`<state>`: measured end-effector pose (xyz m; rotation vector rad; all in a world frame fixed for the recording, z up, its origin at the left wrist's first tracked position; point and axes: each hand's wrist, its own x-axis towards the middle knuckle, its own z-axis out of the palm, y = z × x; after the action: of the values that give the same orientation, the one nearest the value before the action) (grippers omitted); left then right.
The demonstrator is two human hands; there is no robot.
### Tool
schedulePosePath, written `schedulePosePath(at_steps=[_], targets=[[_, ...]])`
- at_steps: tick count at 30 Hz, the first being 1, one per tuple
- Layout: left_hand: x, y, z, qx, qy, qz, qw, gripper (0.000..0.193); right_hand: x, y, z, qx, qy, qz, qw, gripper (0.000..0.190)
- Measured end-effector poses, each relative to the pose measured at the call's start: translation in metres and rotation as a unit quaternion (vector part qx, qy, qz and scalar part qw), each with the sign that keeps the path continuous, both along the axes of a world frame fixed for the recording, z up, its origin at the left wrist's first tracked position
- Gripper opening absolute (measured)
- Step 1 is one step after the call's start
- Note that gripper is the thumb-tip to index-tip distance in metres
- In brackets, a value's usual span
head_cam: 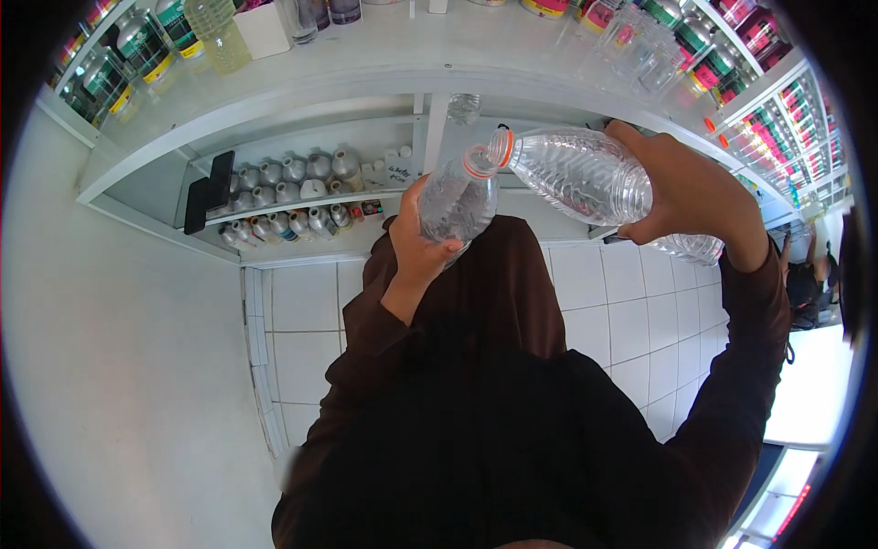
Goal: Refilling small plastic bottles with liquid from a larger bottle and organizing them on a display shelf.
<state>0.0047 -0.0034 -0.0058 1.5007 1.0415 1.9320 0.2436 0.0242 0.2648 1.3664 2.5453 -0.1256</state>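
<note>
My left hand (426,240) is wrapped around a small transparent plastic bottle (458,199) with an orange ring at its neck. That bottle leans slightly, its mouth towards the shelving. In my right hand (699,189) is a larger ribbed transparent plastic bottle (583,171), tipped over with its neck pointing left. It too has an orange neck ring. The two mouths meet or nearly touch above my lap; whether liquid passes between them I cannot tell. My fingers hide part of each bottle's side.
Before me a white counter (384,51) carries jars and a bottle of yellowish liquid (218,34). Below, silver-coloured bottles (295,168) fill an open shelf beside two dark flat objects (209,192). Another transparent bottle (464,108) stands behind. A person (806,281) is at far right.
</note>
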Motion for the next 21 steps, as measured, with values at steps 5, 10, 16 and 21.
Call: schedulePosePath(at_steps=[5, 10, 16, 21], targets=[[-0.0005, 0.0006, -0.0019, 0.006, 0.001, 0.002, 1.000, 0.104, 0.0022, 0.0005, -0.0020, 0.010, 0.006, 0.013, 1.000, 0.101], [0.0000, -0.0011, 0.0006, 0.006, -0.002, 0.000, 1.000, 0.104, 0.0012, 0.0000, -0.0010, 0.011, 0.005, 0.011, 1.000, 0.104], [-0.0012, 0.0002, -0.0019, 0.012, 0.001, 0.003, 1.000, 0.103, -0.0029, -0.0004, 0.0010, 0.003, -0.005, 0.001, 1.000, 0.103], [-0.0013, 0.0006, -0.0038, 0.005, 0.003, 0.003, 1.000, 0.103, -0.0016, 0.0003, -0.0001, 0.001, 0.009, 0.006, 1.000, 0.103]])
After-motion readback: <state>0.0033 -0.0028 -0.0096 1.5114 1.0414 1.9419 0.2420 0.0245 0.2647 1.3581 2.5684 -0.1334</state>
